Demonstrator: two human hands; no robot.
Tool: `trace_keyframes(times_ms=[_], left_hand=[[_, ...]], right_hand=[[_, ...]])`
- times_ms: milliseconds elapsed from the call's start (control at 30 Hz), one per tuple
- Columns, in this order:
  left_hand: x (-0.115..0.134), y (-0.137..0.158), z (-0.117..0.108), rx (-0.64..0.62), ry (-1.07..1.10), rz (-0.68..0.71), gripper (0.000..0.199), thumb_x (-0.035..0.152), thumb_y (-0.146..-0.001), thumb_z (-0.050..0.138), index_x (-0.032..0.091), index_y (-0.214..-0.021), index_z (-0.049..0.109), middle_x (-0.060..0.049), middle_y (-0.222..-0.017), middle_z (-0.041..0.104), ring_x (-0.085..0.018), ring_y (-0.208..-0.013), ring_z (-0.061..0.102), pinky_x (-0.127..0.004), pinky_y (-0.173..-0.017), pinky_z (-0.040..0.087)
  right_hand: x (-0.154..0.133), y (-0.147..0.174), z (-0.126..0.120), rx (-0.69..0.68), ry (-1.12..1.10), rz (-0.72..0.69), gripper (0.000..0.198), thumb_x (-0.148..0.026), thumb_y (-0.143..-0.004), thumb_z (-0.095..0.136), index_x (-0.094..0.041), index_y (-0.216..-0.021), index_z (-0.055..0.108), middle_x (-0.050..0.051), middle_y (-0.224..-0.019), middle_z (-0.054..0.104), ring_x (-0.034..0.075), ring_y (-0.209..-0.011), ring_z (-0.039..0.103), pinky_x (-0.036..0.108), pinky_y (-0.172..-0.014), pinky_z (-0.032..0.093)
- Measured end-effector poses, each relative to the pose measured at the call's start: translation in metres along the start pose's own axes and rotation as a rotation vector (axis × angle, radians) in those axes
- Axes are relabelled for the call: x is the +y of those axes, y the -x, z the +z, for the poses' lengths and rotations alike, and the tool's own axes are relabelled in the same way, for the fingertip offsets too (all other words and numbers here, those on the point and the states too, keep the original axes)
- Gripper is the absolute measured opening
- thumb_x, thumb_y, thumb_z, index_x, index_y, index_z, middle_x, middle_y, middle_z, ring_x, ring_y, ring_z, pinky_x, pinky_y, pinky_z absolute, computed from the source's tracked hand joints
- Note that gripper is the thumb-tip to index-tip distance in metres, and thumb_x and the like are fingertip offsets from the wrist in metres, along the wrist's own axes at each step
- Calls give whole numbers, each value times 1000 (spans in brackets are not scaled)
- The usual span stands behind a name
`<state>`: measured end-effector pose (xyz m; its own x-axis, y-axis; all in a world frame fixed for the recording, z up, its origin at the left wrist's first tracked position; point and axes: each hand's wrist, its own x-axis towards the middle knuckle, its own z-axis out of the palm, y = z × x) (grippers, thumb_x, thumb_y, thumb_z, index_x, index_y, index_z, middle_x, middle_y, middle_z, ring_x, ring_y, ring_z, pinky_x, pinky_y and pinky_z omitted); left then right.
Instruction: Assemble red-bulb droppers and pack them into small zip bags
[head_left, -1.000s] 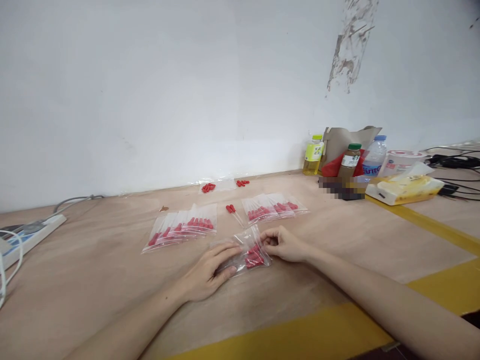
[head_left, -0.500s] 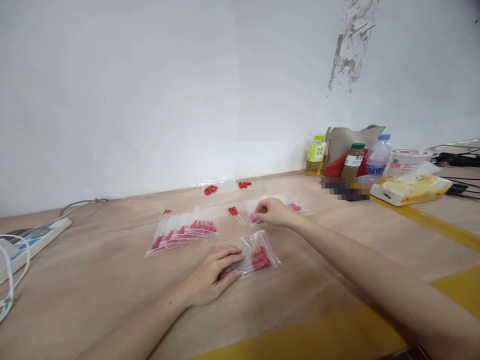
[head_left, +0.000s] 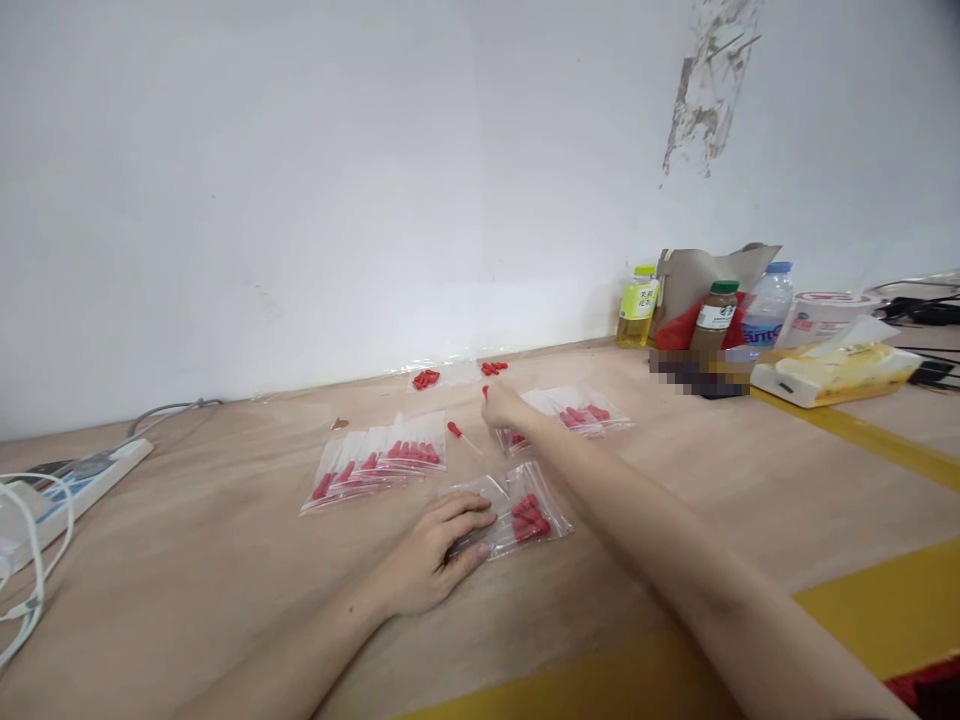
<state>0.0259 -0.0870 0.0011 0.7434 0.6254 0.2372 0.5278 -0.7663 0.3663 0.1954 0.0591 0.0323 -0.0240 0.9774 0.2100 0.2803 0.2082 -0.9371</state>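
My left hand (head_left: 435, 550) lies with fingers stretched and thumb apart on the clear end of a zip bag (head_left: 501, 490). Several red-bulbed droppers (head_left: 530, 517) show inside that bag. My right hand (head_left: 508, 412) is closed on a dropper, whose red bulb (head_left: 486, 392) sticks out above the fingers; its stem is hidden. Just left of this hand, a single loose dropper (head_left: 454, 430) rests on the table. Overlapping zip bags of droppers (head_left: 375, 462) are fanned out to the left, and more such bags (head_left: 574, 412) lie beyond my right wrist.
Against the wall are two small heaps of red bulbs (head_left: 426, 379) on clear plastic. At the right stand a yellow-capped bottle (head_left: 637, 308), a green-capped bottle (head_left: 716, 315), a blue-capped bottle (head_left: 769, 300) and a tissue pack (head_left: 836, 375). A power strip (head_left: 97, 480) with cables lies left.
My right hand has moved from the right-hand bags leftward to the loose droppers and taken hold of one of the two. My left hand stays on the bag.
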Motion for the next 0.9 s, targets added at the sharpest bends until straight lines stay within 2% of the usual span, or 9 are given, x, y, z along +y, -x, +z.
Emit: trace_keyframes(times_ms=[67,167,267,400,567,700,900], left_hand=[[-1,1,0,8,2,-1,33,28,-87,42,23,-119,49,-7,-124,47,-21,-115,41,-40,-98,34],[-2,1,1,20,11,-2,33,28,-86,43,23,-118,49,-7,-124,48,-22,-116,41,-40,-98,34],[-3,1,2,24,15,-2,33,29,-86,44,23,-118,50,-7,-123,48,-22,-115,41,-40,-97,35],[-3,1,2,29,9,0,32,30,-86,43,24,-117,50,-6,-123,48,-22,-115,41,-39,-96,36],[-3,1,1,16,-13,-13,33,30,-87,42,24,-118,49,-7,-124,46,-21,-116,40,-38,-97,35],[-3,1,1,10,-16,-11,33,30,-87,42,24,-118,49,-7,-124,45,-21,-116,40,-37,-97,35],[-3,1,1,2,-29,-16,33,29,-87,42,24,-119,48,-6,-125,45,-20,-116,40,-36,-97,35]], right_hand=[[-4,13,-26,14,40,-20,38,-6,-74,50,-5,-111,42,0,-67,52,12,-62,54,23,-56,42],[3,43,-63,23,-25,-50,55,-10,-71,43,-17,-122,22,-8,-57,44,7,-40,45,19,-40,38],[22,75,-83,129,-140,-55,51,-17,-68,46,-20,-115,24,-9,-60,44,8,-42,48,19,-39,41],[49,97,-80,181,-242,-69,44,-26,-67,51,-22,-104,28,-6,-72,46,7,-44,49,21,-40,44],[60,98,-76,192,-244,-115,42,-27,-69,50,-23,-104,27,-3,-81,45,6,-46,49,21,-40,44],[58,98,-78,217,-255,-38,43,-24,-67,52,-23,-102,28,-5,-73,45,8,-46,50,23,-41,46],[56,103,-71,258,-400,52,38,-20,-67,53,-23,-97,31,-7,-62,46,10,-49,52,23,-45,47]])
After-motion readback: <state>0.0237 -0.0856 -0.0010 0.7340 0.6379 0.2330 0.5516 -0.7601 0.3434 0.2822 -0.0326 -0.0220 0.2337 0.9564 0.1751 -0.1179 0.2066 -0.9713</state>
